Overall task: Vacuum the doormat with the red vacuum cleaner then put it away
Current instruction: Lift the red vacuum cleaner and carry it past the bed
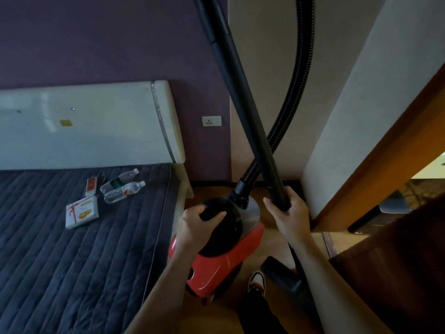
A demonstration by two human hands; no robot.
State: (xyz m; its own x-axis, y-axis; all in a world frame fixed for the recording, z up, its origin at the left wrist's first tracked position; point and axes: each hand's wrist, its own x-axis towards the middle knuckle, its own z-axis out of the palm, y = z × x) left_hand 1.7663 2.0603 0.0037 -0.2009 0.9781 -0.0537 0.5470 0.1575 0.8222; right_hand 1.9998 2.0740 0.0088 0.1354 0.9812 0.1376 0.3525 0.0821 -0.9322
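- Black nozzle (pixel 281 273) lies by a shoe (pixel 257 280); a step could trip on it.
- Red vacuum cleaner (pixel 224 261) beside the bed (pixel 72 249); left hand (pixel 195 229), fingers (pixel 192 209) wrapped round its handle (pixel 209 210), could swing it into the bed.
- Right hand (pixel 291 215), fingers (pixel 293 195) clamped on the tube (pixel 238 92); the hose (pixel 299 80) crossing it could snag.

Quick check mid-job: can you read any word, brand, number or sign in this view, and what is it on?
No text can be read here.
Upper water bottle: green label, too blurred.
Lower water bottle: red-and-white label, too blurred.
White gift box: orange print, too small.
Small orange box: unreadable.
Yellow sticker on the headboard: no legible marks.
Red vacuum cleaner: no brand visible.
Wall socket: no lettering visible.
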